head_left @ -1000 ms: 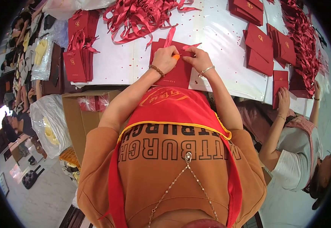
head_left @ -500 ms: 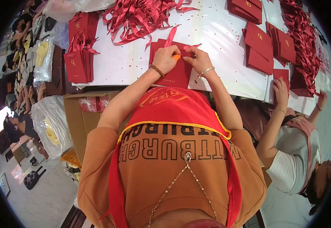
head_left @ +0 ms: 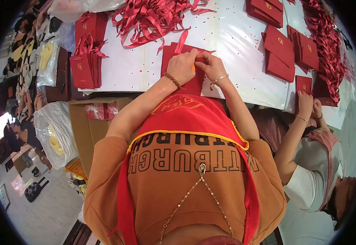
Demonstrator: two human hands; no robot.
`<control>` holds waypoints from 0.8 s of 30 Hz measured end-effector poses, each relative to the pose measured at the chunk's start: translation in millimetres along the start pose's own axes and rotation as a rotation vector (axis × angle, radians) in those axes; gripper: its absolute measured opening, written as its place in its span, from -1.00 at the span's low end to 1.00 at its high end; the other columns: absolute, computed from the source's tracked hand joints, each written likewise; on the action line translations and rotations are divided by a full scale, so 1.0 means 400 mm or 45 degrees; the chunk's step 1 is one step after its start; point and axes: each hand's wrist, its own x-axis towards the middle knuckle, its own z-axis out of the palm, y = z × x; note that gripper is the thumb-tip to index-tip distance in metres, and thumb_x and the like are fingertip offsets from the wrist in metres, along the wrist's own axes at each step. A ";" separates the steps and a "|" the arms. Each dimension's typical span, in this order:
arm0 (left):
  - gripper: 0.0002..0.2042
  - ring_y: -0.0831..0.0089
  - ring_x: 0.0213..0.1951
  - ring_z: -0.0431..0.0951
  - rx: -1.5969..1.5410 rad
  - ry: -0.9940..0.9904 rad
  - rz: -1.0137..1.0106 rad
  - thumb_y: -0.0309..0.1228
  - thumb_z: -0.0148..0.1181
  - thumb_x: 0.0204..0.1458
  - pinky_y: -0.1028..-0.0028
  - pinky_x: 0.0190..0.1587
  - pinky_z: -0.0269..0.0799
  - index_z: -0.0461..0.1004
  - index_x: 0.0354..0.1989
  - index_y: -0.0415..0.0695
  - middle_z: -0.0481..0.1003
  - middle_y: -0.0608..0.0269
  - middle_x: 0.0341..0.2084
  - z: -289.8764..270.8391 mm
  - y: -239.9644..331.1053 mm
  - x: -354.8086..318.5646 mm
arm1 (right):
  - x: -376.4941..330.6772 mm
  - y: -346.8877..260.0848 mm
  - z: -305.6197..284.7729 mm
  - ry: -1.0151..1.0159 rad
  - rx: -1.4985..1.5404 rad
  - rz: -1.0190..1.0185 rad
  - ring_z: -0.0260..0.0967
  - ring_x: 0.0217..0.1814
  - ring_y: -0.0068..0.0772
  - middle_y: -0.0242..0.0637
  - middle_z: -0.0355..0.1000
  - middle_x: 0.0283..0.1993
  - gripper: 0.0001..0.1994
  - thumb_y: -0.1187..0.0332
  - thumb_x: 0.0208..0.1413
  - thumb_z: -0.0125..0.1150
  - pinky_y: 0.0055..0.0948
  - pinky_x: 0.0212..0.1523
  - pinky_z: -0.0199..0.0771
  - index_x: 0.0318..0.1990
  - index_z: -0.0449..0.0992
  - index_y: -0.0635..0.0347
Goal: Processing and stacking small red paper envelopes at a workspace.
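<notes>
Ten o'clock's dark-red bags [head_left: 81, 73] wear ribbons [head_left: 89, 45]; twelve's bag [head_left: 194, 85] seems unfinished, left hand [head_left: 181, 66] and right hand [head_left: 212, 67] pinched closed, contents hidden.

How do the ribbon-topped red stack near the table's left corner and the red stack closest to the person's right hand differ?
Ribbons drape over the left stack; none show on the right stack.
The left stack's pieces line up closely, while the right stack's overlap askew.
Both are red, bear a gold emblem and rest on the white table; neither touches the left hand or right hand.
</notes>
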 end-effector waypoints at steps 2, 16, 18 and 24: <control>-0.91 0.13 -0.53 0.46 -0.044 0.024 -0.018 -0.53 0.02 -0.24 0.21 -0.49 0.36 0.33 -0.49 -0.20 0.42 0.05 -0.64 -0.002 0.000 0.003 | -0.002 0.019 0.008 0.030 0.011 -0.027 0.39 -0.43 -0.24 -0.11 0.43 -0.44 -0.74 0.37 -0.16 0.24 -0.40 -0.36 0.36 -0.25 0.45 0.22; -0.86 0.24 -0.57 0.47 -0.261 -0.047 -0.295 -0.54 0.04 -0.20 0.35 -0.52 0.31 0.37 -0.40 -0.18 0.43 0.11 -0.68 0.001 -0.024 -0.018 | -0.014 0.000 0.006 0.008 0.078 -0.103 0.38 -0.43 -0.20 -0.10 0.42 -0.43 -0.75 0.38 -0.15 0.22 -0.38 -0.37 0.36 -0.26 0.46 0.20; -0.86 0.23 -0.57 0.47 -0.302 -0.019 -0.316 -0.54 0.04 -0.20 0.35 -0.52 0.31 0.37 -0.40 -0.18 0.43 0.11 -0.68 0.010 -0.024 -0.024 | -0.015 -0.006 0.010 -0.013 -0.109 -0.087 0.38 -0.36 -0.08 -0.07 0.42 -0.40 -0.76 0.39 -0.15 0.20 -0.29 -0.36 0.36 -0.26 0.44 0.19; -0.86 0.18 -0.55 0.47 -0.350 0.001 -0.388 -0.54 0.02 -0.21 0.30 -0.49 0.33 0.36 -0.40 -0.18 0.44 0.09 -0.66 0.006 -0.014 -0.023 | -0.015 -0.031 0.003 -0.029 -0.204 -0.147 0.34 -0.31 0.01 -0.05 0.40 -0.36 -0.78 0.41 -0.18 0.18 -0.21 -0.32 0.34 -0.31 0.42 0.22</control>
